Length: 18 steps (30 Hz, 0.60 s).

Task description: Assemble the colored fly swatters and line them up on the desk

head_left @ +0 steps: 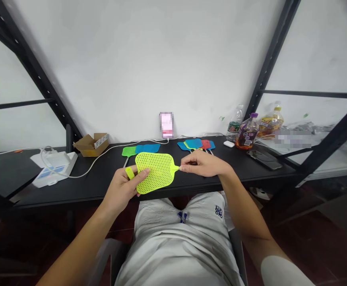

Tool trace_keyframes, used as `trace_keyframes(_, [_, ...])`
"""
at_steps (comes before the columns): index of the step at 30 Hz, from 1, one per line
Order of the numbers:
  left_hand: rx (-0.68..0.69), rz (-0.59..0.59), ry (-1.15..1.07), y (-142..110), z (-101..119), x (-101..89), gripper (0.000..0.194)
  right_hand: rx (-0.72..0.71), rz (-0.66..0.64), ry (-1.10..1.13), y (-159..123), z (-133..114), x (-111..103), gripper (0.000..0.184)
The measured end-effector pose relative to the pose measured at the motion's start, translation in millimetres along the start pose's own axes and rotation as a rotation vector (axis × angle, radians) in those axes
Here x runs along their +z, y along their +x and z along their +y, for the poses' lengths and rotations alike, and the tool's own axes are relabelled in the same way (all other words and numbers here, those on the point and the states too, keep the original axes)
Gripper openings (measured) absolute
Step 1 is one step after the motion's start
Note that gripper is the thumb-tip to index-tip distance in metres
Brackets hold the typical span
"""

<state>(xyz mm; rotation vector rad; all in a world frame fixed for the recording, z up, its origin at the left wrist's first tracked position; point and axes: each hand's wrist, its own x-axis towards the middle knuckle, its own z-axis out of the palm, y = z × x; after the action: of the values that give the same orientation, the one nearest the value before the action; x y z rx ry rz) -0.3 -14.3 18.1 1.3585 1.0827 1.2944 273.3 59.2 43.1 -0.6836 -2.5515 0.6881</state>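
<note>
Background: white wall (131, 67) crossed by black metal shelf frames (268, 59).
Surface: black tabletop (101, 186), running across the frame.
Held item: lime-yellow plastic fly swatter (158, 172), centre of frame, above the table's front edge; handle not visible.
Left hand (121, 190): closed on the swatter head's left side, thumb (145, 171) on the mesh.
Right hand (203, 165): pinching the swatter's narrow neck (177, 168) between fingertips.
Band: yellow-green band (129, 172) at left hand's fingers; attachment unclear.
Nearby: green swatter (128, 151) and blue swatter (148, 148) lie just beyond the left hand; blue, yellow and red swatters (195, 144) lie beyond the right.
Upper right: plastic bottles (247, 131), smartphone (264, 159).
Left: cardboard box (92, 145), white device (55, 169).
</note>
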Motion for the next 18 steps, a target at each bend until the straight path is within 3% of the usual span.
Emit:
trace_keyframes(7, [0.08, 0.285, -0.135, 6.4, 10.4, -25.5, 0.033, 0.182, 0.2, -0.05, -14.2, 22.9, -18.6, 0.048])
trace_keyframes(13, [-0.04, 0.19, -0.125, 10.5, 3.9, -14.2, 0.041, 0.219, 0.319, -0.06, -24.2, 20.6, -26.7, 0.052])
trace_keyframes(18, [-0.066, 0.154, -0.121, 10.2, -2.2, -7.9, 0.041, 0.17, 0.258, -0.038, -16.5, 5.2, -14.5, 0.043])
